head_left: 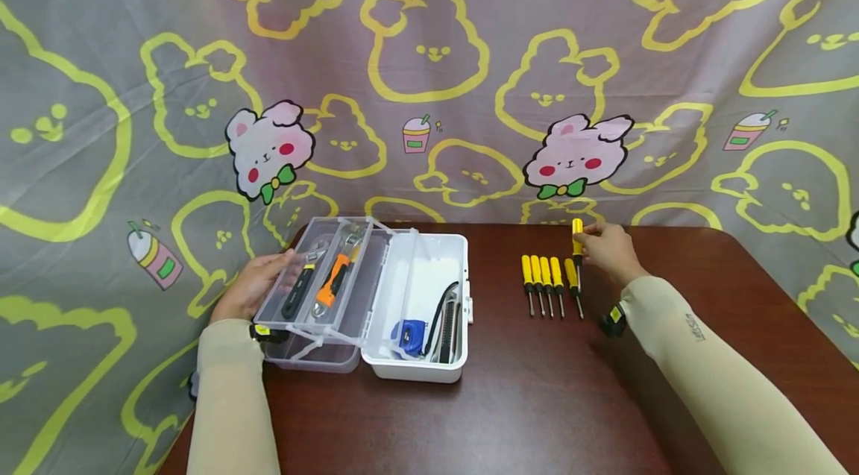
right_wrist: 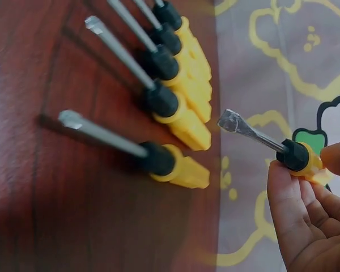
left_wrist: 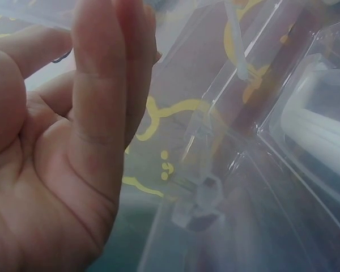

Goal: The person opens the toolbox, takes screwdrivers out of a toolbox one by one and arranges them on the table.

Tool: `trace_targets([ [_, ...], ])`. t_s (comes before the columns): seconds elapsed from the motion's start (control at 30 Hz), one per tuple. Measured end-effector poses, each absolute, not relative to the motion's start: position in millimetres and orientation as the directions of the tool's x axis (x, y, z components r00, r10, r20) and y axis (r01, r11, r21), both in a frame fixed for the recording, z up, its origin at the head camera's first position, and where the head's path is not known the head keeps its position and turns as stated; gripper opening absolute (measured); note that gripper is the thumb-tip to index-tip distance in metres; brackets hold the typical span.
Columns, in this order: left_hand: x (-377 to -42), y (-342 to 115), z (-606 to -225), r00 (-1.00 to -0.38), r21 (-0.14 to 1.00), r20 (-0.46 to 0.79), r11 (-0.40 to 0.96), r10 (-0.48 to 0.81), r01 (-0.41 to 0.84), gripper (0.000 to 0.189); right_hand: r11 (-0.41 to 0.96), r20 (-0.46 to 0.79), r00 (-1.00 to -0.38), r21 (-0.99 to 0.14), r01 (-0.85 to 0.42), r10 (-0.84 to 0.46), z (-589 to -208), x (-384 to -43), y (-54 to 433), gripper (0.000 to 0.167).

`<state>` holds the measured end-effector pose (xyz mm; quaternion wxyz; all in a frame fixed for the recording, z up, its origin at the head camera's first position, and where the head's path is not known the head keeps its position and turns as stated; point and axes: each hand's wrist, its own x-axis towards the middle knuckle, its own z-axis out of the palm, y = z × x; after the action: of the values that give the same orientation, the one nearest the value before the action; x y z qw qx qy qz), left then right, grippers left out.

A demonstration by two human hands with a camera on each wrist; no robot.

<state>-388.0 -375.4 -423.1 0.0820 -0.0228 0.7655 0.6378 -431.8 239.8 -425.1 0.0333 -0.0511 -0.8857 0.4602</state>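
Note:
My right hand (head_left: 612, 250) pinches a flat-blade screwdriver (right_wrist: 297, 154) by its yellow handle, lifted with its tip down. Several more yellow-handled screwdrivers (head_left: 546, 285) lie in a row on the table beneath and left of it, one set slightly apart. At the left, my left hand (head_left: 258, 285) holds the side of a clear raised tray (head_left: 271, 311) of an open toolbox (head_left: 416, 374). In the left wrist view its fingers (left_wrist: 99, 73) point upward by the clear plastic. Inside the tray lie an adjustable wrench (head_left: 298, 292) and an orange-handled tool (head_left: 332, 285).
The toolbox's white base holds a blue tape measure (head_left: 412, 337) and a utility knife (head_left: 448, 333), with a black strap beside them. All stands on a dark red-brown table (head_left: 523, 400). A patterned curtain (head_left: 470, 72) hangs behind and along the left side.

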Motion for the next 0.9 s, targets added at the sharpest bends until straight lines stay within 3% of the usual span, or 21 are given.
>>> trace_targets([
  [0.6, -386.9, -373.8, -420.2, -0.984, 0.973, -0.172, 0.166, 0.051, -0.162, 0.059, 0.603, -0.022, -0.995, -0.794, 0.077, 0.098, -449.6, -422.8, 256.1, 0.042],
  [0.9, -386.6, -374.6, -422.6, -0.985, 0.971, -0.163, 0.188, 0.056, -0.149, 0.067, 0.619, -0.059, -0.993, -0.778, 0.110, 0.102, -457.8, -419.0, 260.6, 0.042],
])
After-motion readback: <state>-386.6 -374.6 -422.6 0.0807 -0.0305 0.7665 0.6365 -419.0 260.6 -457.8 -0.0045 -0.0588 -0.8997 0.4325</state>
